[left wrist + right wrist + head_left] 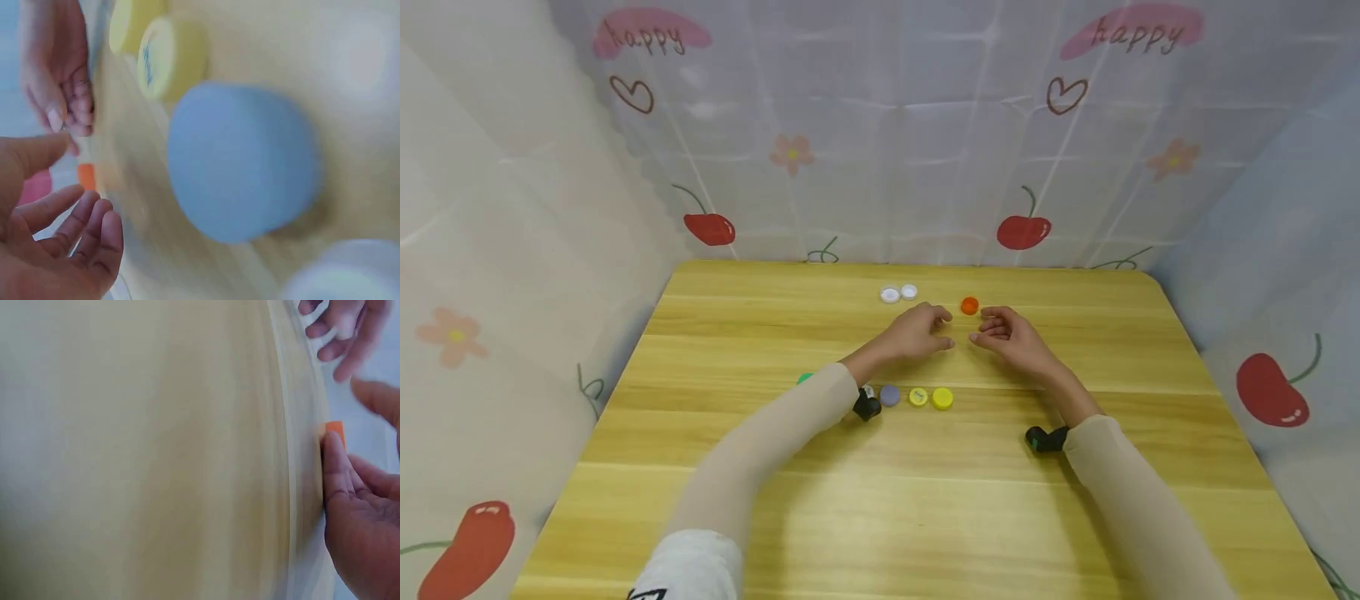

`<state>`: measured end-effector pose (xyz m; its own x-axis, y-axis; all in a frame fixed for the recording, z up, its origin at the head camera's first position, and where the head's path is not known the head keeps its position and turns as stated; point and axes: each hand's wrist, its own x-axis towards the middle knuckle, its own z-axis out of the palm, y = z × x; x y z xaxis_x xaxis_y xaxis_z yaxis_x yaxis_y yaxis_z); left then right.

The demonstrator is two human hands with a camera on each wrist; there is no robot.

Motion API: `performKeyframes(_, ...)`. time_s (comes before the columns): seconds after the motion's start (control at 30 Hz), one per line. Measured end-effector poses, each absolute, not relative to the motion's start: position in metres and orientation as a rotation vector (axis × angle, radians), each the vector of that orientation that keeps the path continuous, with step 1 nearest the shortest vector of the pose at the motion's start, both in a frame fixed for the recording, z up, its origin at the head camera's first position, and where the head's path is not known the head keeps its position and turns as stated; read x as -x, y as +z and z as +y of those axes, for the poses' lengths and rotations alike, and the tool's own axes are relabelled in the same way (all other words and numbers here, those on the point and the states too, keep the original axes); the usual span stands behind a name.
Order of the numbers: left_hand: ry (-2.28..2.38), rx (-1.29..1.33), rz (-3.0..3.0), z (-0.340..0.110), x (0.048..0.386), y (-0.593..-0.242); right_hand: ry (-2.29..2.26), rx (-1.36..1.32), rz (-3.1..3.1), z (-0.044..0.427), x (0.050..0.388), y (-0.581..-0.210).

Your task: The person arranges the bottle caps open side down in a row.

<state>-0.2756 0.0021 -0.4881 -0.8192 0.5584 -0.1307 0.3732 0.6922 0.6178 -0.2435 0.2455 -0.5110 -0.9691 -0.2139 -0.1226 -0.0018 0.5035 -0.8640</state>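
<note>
Head view: left hand (913,332), right hand (1019,342) relaxed, gap between; orange cap (970,306) toward tabletop's far edge (1045,271).

Table (917,508) looked wood-grained, smooth, faint sheen. Purple cap (890,396) looked smooth matt plastic; orange cap (970,306) also plastic. Curtain (880,100) was thin, creased, slightly glossy. Sleeves (775,433) were matt cloth.
</note>
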Motion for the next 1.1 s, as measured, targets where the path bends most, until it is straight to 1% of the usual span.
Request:
performKeyframes(0.2, 0.683, -0.661, 2.732, 0.029, 0.297, -0.499, -1.52, 0.082, 2.605, 0.238, 0.261, -0.521)
performKeyframes(0.37, 0.668, -0.587, 2.799, 0.039, 0.305, -0.496, -1.45, 0.096, 2.712, 0.235, 0.268, -0.523)
performKeyframes(0.57, 0.652, -0.542, 2.818, 0.046, 0.307, -0.496, -1.404, 0.158, 2.752, 0.235, 0.27, -0.523)
performKeyframes(0.93, 0.631, -0.578, 2.849, 0.05, 0.304, -0.494, -1.44, 0.162, 2.746, 0.236, 0.267, -0.522)
performKeyframes(1.1, 0.653, -0.647, 2.826, 0.046, 0.303, -0.493, -1.416, 0.183, 2.729, 0.239, 0.267, -0.522)
